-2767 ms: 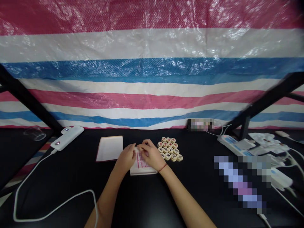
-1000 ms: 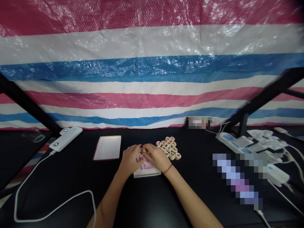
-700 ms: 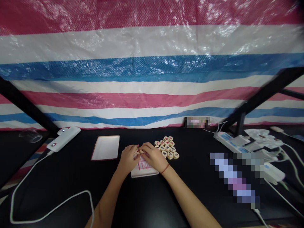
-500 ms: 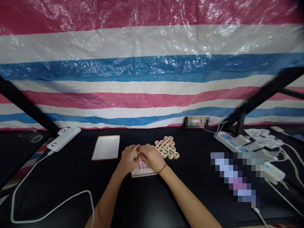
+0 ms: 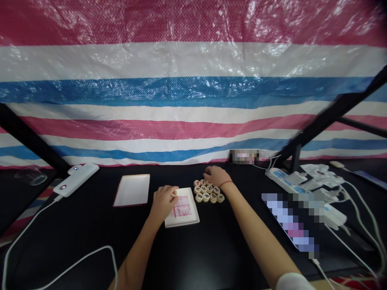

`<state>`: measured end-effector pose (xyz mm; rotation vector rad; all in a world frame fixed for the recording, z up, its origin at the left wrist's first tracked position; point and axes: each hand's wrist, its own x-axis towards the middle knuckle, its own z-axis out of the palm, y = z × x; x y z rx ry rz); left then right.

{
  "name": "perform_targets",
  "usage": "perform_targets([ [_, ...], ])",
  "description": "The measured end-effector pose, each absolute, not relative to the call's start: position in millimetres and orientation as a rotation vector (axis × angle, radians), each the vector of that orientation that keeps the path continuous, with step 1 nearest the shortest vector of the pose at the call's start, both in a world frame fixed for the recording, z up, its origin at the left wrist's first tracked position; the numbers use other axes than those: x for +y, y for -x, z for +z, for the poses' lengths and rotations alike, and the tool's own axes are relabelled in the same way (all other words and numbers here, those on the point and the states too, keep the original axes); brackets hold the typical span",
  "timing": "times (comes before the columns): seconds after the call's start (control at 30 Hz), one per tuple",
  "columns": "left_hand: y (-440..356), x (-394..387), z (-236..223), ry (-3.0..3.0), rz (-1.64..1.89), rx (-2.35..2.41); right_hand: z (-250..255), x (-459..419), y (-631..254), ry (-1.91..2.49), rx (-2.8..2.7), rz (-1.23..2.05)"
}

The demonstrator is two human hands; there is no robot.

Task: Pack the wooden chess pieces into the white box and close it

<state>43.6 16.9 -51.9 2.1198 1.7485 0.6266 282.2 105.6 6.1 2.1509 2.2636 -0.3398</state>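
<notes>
Pinching one round wooden game piece between thumb and fingertips, my left hand rests at the far left corner of the small folded paper board, the piece hovering right at that corner with its red-marked face up. My right hand reaches past it to the far side of the cluster of pieces, fingers curled down onto the back row; I cannot tell whether they have closed on one.

The cluster lies just right of the board, discs flat and packed close in short rows, red and dark characters facing up. The board is a near-square sheet with a red grid, its edges turned slightly off square to me. To its left, close but apart, lies a white tray with a red rim. Farther left sits a white power bank, its white cable looping toward me across the black tabletop. At my right a power strip sits among tangled white cords and plugs.

Behind everything hangs a red, white and blue striped tarp, with black frame bars slanting across it.
</notes>
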Motion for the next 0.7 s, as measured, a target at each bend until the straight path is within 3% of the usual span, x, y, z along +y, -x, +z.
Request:
perform_targets([
  [0.4,-41,13,-52,-2.156,0.632,1.745,14,130,-273,-1.992,2.225,-0.41],
  [0.57,-41,9,-48,-2.247,0.891,1.647,36,100,-258,-2.051,2.416,-0.396],
  [0.63,-44,7,-45,-2.269,0.992,1.509,37,79,-246,-1.975,2.593,-0.519],
  [0.7,-47,5,-42,-2.239,1.048,1.414,29,58,-232,-1.873,2.893,-1.03],
])
